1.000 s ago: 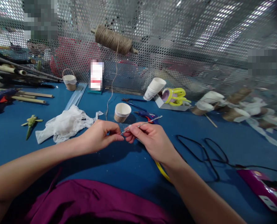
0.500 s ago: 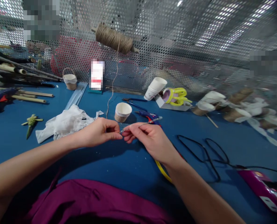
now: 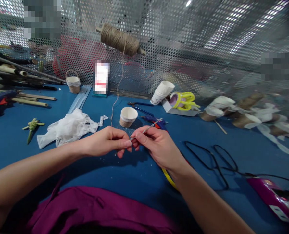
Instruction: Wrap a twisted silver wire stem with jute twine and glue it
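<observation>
With left hand (image 3: 115, 142) and right hand (image 3: 156, 142), I am finger-pinching a twisted strand (image 3: 152, 125), possibly wire. A cup (image 3: 128, 119) is standing just far of them.

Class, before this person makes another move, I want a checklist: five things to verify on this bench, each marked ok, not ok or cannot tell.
1. Left hand pinching the twisted strand: ok, near its lower end.
2. Right hand holding the same strand: ok, between thumb and fingers, with one end sticking out beyond.
3. Small cup upright: ok, open end up on the table, just beyond the hands.
4. Tabletop near the hands free of bits: not ok, pale flecks lie there.
5. Glue gun behind the right hand cool: cannot tell, heat does not show.
</observation>
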`<state>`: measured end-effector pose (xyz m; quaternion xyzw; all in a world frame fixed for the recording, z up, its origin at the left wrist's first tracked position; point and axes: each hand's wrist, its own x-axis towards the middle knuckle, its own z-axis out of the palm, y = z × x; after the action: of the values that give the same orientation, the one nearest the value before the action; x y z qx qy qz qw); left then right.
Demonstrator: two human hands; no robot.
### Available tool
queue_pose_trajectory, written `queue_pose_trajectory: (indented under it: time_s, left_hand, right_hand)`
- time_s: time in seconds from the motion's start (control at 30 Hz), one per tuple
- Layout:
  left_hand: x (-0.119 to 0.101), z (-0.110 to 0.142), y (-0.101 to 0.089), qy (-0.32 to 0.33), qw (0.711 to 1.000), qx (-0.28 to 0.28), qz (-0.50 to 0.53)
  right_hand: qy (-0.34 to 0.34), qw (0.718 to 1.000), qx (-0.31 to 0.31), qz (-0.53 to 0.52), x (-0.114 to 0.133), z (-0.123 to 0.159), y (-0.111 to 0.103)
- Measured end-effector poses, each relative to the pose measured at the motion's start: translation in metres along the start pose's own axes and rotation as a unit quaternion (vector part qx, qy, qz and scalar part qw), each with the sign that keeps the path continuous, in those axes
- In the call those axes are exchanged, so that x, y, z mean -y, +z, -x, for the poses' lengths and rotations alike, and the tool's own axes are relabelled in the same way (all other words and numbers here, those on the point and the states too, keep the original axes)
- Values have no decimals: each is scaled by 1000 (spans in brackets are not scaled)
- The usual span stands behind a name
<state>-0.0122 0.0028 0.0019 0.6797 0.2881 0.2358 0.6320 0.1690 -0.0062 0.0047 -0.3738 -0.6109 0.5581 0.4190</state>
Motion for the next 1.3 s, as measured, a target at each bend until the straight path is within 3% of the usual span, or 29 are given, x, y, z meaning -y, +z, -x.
queue_pose_trajectory:
  time_s: [0.27, 0.67, 1.07, 1.3]
  left_hand:
    - [4, 4, 6, -12, 994, 40, 103]
    - [6, 5, 12, -20, 986, 44, 162]
    - [13, 2, 16, -15, 991, 11, 133]
    - [10, 0, 15, -5, 997, -28, 78]
  right_hand:
    - [-35, 999, 40, -11, 3, 1, -1]
    - [-41, 997, -1, -62, -2, 3, 3]
    - [18, 995, -28, -90, -4, 0, 6]
    - [32, 997, -22, -74, -1, -4, -2]
